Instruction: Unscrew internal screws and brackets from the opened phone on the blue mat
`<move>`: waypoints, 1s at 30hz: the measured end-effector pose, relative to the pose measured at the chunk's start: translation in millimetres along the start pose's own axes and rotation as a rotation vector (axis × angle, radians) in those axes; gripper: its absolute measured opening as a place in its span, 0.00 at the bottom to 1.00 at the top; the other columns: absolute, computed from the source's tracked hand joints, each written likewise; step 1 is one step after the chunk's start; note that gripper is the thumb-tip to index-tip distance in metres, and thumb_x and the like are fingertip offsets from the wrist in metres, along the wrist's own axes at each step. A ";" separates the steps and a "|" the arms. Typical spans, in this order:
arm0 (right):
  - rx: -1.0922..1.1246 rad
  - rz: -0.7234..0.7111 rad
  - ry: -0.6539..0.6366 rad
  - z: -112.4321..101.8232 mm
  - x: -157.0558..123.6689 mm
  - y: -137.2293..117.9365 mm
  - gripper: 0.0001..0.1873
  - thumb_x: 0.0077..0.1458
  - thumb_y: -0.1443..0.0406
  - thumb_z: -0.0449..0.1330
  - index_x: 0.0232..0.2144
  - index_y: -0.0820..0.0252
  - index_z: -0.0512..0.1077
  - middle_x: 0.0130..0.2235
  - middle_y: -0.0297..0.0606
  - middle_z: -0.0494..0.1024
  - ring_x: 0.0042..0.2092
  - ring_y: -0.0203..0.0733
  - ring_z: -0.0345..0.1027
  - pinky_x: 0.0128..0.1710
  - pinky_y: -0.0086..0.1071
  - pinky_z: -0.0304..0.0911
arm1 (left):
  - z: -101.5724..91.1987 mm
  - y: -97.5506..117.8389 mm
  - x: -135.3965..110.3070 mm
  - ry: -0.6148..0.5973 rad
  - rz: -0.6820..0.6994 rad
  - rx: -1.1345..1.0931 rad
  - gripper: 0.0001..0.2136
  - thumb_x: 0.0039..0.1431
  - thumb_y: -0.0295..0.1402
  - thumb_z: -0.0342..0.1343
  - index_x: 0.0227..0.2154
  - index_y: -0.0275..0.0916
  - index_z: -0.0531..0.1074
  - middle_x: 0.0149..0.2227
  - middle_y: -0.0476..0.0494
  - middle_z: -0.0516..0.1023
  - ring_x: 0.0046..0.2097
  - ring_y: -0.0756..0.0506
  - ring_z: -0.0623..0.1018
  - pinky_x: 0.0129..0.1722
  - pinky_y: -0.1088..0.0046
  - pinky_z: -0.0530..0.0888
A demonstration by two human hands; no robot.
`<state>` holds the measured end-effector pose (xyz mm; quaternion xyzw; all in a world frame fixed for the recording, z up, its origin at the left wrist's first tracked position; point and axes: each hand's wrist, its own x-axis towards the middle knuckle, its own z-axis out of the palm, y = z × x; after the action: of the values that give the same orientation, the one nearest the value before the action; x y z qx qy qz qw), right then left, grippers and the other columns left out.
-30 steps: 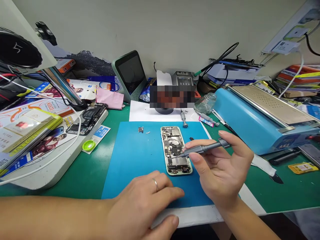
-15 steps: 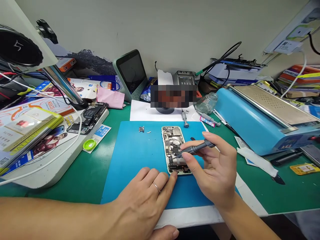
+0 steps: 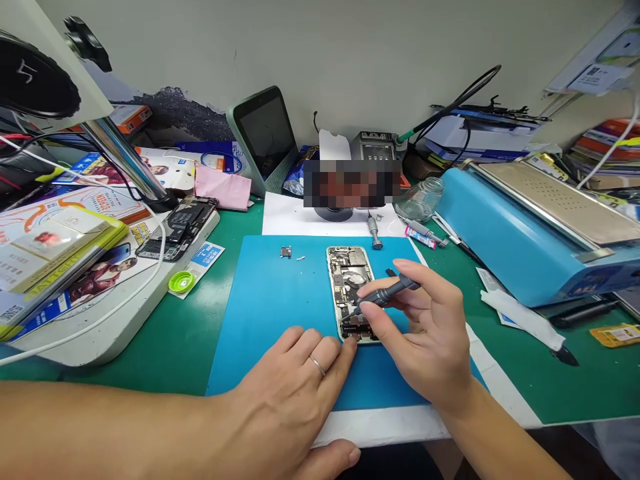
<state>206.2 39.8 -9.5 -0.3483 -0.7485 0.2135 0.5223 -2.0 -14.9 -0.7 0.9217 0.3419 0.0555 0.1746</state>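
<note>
Our right hand (image 3: 427, 333) grips a screwdriver (image 3: 389, 292), tip at seven o'clock on the opened phone (image 3: 353, 277); our loosely outstretched left hand (image 3: 295, 387) touches six o'clock.

One camera sits on the person's head and looks forward and down at the green desk (image 3: 525, 393). It sees the two hands from above and behind. The left arm (image 3: 125, 427) comes in from the left side and the right arm (image 3: 500, 433) from the bottom. The left hand (image 3: 300, 393) and the right hand (image 3: 430, 333) are near the camera and look big. The phone (image 3: 350, 267) is a bit farther off, close to the middle, and looks small. The view is very wide, from a metal pole (image 3: 120, 160) on the left to a blue machine (image 3: 510, 240) on the right. The wall (image 3: 400, 60) fills the top, farthest away.
</note>
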 end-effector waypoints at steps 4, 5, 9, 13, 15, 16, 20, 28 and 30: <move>-0.045 0.005 -0.025 0.3 -0.8 0.8 0.36 0.61 0.77 0.64 0.65 0.47 0.62 0.44 0.34 0.78 0.42 0.38 0.80 0.40 0.32 0.80 | -2.5 0.8 0.0 -0.012 0.014 0.001 0.42 0.68 0.53 0.56 0.72 0.24 0.55 0.55 0.33 0.73 0.50 0.35 0.72 0.53 0.53 0.72; -0.052 0.003 -0.033 0.2 -0.8 1.1 0.36 0.61 0.77 0.64 0.66 0.47 0.62 0.44 0.34 0.78 0.41 0.38 0.80 0.40 0.32 0.80 | -3.0 0.9 0.3 -0.015 0.016 0.000 0.42 0.69 0.53 0.56 0.72 0.24 0.55 0.55 0.33 0.73 0.50 0.35 0.72 0.54 0.53 0.72; -0.086 -0.011 -0.050 -0.3 -1.0 2.0 0.36 0.61 0.77 0.64 0.66 0.46 0.62 0.44 0.34 0.78 0.42 0.39 0.80 0.40 0.34 0.81 | -4.5 0.9 0.7 -0.025 0.007 -0.013 0.42 0.69 0.53 0.56 0.72 0.24 0.55 0.55 0.33 0.72 0.51 0.35 0.72 0.54 0.52 0.72; -0.107 -0.020 -0.051 0.4 -1.6 2.0 0.36 0.60 0.76 0.65 0.65 0.46 0.62 0.45 0.34 0.78 0.42 0.41 0.81 0.41 0.36 0.81 | -5.4 0.5 0.1 -0.038 0.004 -0.015 0.41 0.69 0.52 0.56 0.72 0.24 0.55 0.56 0.33 0.72 0.50 0.35 0.72 0.54 0.52 0.72; -0.112 -0.031 -0.055 0.9 -1.6 2.1 0.37 0.60 0.76 0.65 0.66 0.46 0.62 0.46 0.35 0.79 0.42 0.41 0.81 0.40 0.37 0.82 | -5.4 0.2 0.1 -0.038 0.006 -0.015 0.41 0.69 0.52 0.56 0.72 0.24 0.55 0.55 0.33 0.72 0.50 0.35 0.72 0.54 0.52 0.72; -0.113 -0.037 -0.058 1.0 -1.6 2.3 0.37 0.60 0.76 0.65 0.66 0.46 0.62 0.46 0.35 0.79 0.42 0.41 0.81 0.40 0.37 0.82 | -5.1 0.1 0.2 -0.035 0.006 -0.017 0.41 0.69 0.52 0.56 0.72 0.25 0.54 0.55 0.33 0.72 0.50 0.35 0.72 0.54 0.52 0.72; -0.123 -0.059 -0.074 1.0 -2.7 4.1 0.37 0.61 0.76 0.64 0.67 0.46 0.62 0.46 0.36 0.80 0.41 0.41 0.81 0.39 0.37 0.82 | -3.8 -0.3 0.4 -0.018 0.013 -0.018 0.41 0.69 0.53 0.55 0.72 0.25 0.55 0.55 0.33 0.72 0.51 0.35 0.71 0.54 0.53 0.72; -0.137 -0.103 -0.092 1.3 -3.2 6.5 0.40 0.60 0.77 0.64 0.68 0.46 0.60 0.52 0.41 0.79 0.42 0.41 0.81 0.39 0.37 0.83 | -4.5 -0.3 -0.6 -0.002 0.018 -0.008 0.40 0.70 0.53 0.54 0.71 0.25 0.56 0.54 0.34 0.72 0.50 0.36 0.71 0.54 0.54 0.71; -0.143 -0.108 -0.092 1.3 -3.2 6.3 0.40 0.60 0.77 0.64 0.68 0.46 0.60 0.54 0.42 0.79 0.43 0.42 0.81 0.40 0.38 0.84 | -4.3 -0.4 -0.3 -0.007 0.018 -0.009 0.40 0.69 0.53 0.54 0.71 0.25 0.55 0.54 0.34 0.72 0.49 0.36 0.71 0.54 0.54 0.71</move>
<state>207.6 41.7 -16.3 -0.3338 -0.8028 0.1469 0.4717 -3.4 -13.5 3.2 0.9241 0.3327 0.0556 0.1793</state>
